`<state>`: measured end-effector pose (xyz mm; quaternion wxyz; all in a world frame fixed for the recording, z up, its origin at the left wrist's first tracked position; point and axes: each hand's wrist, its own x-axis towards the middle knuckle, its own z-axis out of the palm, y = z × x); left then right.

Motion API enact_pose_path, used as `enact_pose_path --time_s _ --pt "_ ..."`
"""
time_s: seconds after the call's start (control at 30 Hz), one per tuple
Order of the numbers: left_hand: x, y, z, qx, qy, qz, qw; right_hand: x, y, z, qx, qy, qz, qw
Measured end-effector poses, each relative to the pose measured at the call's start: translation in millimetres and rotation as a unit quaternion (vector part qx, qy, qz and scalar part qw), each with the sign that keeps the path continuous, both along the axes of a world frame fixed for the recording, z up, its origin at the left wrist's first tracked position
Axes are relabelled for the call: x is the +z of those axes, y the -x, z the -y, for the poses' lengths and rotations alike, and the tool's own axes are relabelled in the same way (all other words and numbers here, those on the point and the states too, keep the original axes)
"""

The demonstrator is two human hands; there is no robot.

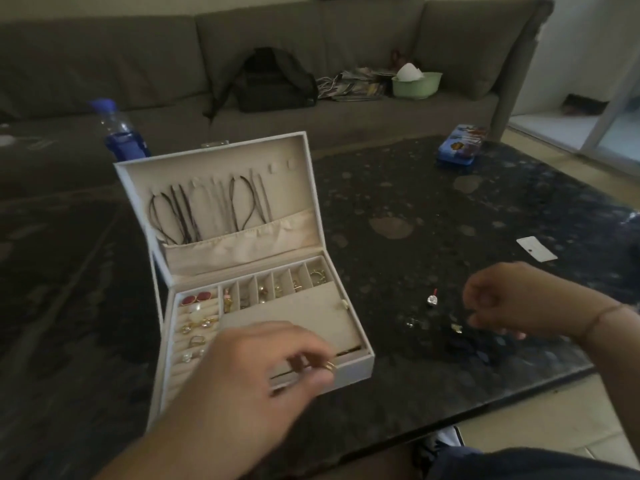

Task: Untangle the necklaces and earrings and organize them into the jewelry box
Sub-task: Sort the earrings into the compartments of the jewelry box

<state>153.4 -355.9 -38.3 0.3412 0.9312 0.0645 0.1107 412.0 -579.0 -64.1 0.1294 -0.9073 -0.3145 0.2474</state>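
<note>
Left hand (pixel 249 372) pinching a gold ring (pixel 330 366) over the jewelry box's (pixel 353 367) front edge, ring slots just left; right hand (pixel 498 299) loosely curled, grasp unclear, nearer the loose earrings (pixel 433 299).

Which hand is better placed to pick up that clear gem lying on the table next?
Probably the right hand: it hovers just beside the gem. The left hand is over the jewelry box, pinching a gold ring.

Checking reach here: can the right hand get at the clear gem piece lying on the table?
Probably yes: the right hand hovers just beside the clear gem piece on the table, nothing between them.
</note>
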Motion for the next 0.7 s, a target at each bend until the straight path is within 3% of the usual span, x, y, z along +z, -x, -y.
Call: enact_pose_path --time_s 0.2,0.43,0.63,0.7 --pt "-9 44 -84 0.204 0.010 0.009 0.979 -25 5 -13 0.039 0.066 0.059 0.995" --pt "-21 61 -106 0.223 -0.011 -0.034 0.974 -64 -26 -6 0.100 0.115 0.155 0.976" --pt "-21 63 -103 0.203 -0.029 -0.094 0.974 22 40 -81 0.108 -0.006 0.145 0.984" --pt "-20 63 -101 0.190 -0.040 -0.115 0.974 40 68 -104 0.111 -0.081 0.078 0.987"
